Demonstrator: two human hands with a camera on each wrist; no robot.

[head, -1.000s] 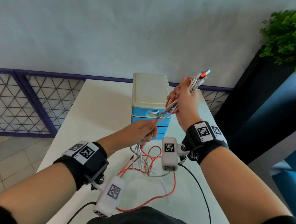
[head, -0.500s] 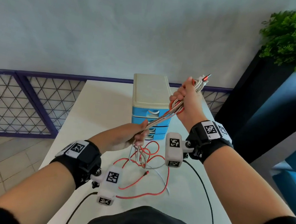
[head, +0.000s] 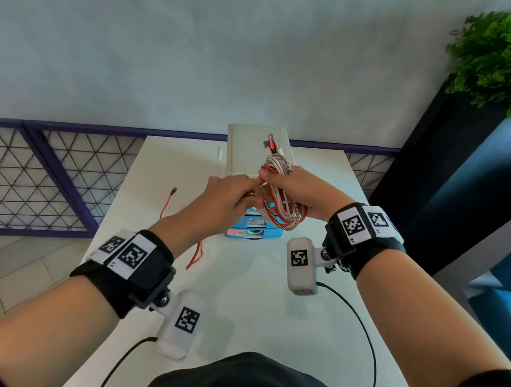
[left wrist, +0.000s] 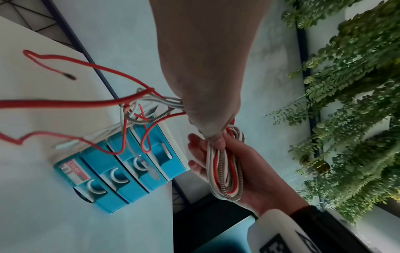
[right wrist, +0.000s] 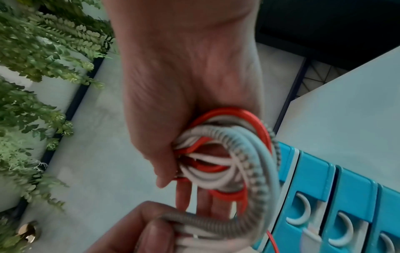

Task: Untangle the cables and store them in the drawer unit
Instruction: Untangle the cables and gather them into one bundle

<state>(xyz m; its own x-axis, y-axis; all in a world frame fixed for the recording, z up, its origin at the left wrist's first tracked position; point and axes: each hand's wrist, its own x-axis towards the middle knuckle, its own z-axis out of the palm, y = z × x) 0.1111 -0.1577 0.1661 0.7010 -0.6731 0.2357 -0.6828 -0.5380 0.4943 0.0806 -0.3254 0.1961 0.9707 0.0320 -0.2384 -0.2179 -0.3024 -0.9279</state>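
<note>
Together, two hands [head: 266, 194], one cable bundle [head: 278, 202]

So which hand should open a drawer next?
Probably the left hand: it only grips loose strands, while the right hand holds the coiled cable bundle. The drawer unit's drawers look closed.

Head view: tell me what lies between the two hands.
Nothing separates them: the left hand and right hand meet on the looped cable bundle, both gripping it in front of the blue drawer unit. The left wrist view confirms it.
</note>
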